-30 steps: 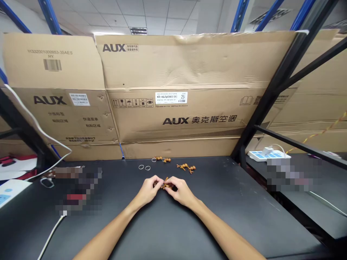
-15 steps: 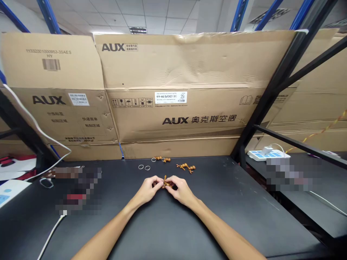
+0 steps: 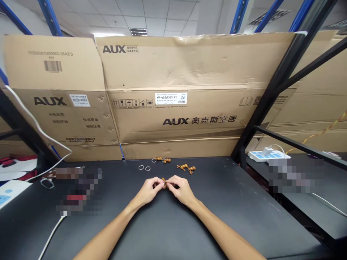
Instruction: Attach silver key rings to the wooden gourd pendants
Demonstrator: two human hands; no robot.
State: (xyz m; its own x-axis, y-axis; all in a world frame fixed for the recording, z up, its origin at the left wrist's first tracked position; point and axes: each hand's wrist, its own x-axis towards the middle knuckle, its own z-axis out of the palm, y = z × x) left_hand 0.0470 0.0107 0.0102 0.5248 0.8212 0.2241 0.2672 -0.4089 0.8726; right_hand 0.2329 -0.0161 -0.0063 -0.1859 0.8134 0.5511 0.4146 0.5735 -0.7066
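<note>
Between my two hands, just above the dark table, is a small brown gourd-shaped charm (image 3: 164, 183). My left hand (image 3: 150, 189) pinches its left side with thumb and forefinger; a ring may be there, too small to make out. The fingertips of my right hand (image 3: 179, 187) are closed on its right side. Beyond my hands lie two loose metal rings (image 3: 144, 168), side by side. Behind them are gourd charms with rings attached (image 3: 162, 159). To the right of these lie more gourd charms (image 3: 186, 167) in a small group.
Cardboard panels (image 3: 173, 72) stand along the back edge of the black table (image 3: 151, 231). A blurred item with a white cable (image 3: 54, 227) lies at the left. Black shelf posts (image 3: 244, 141) rise at the right, near a power strip (image 3: 260, 155).
The charm between my fingertips has turned a little, its upper end now tilting to the left. My hands have hardly moved.
</note>
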